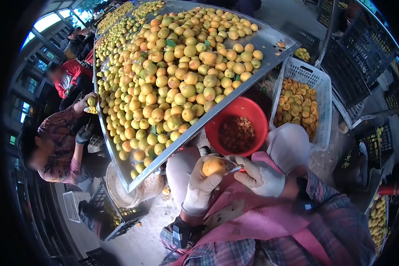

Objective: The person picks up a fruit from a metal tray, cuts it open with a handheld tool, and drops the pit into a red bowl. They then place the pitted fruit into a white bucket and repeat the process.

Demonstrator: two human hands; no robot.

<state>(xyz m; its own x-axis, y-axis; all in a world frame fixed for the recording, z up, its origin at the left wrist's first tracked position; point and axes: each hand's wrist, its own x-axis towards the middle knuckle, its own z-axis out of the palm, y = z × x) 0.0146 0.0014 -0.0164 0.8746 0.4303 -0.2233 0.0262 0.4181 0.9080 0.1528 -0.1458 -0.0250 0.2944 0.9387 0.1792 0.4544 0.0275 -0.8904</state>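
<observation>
My left hand [200,186], in a pale glove, is closed around an orange-yellow apricot [214,166]. Just to its right, my gloved right hand [261,178] grips a small metal tool [236,168] whose end is close to the fruit; whether it touches is hard to tell. Both hands are above my lap, below a red bowl [261,116] that holds brown pits [237,133]. Beyond them, a large heap of whole apricots [164,84] covers a metal table [199,125].
A white crate [324,111] with halved apricots stands right of the bowl. Left of my knees is a white bucket [153,184] beneath the table's corner, near a black crate [126,224]. Co-workers sit along the table's left side, the nearest in a patterned top [60,128].
</observation>
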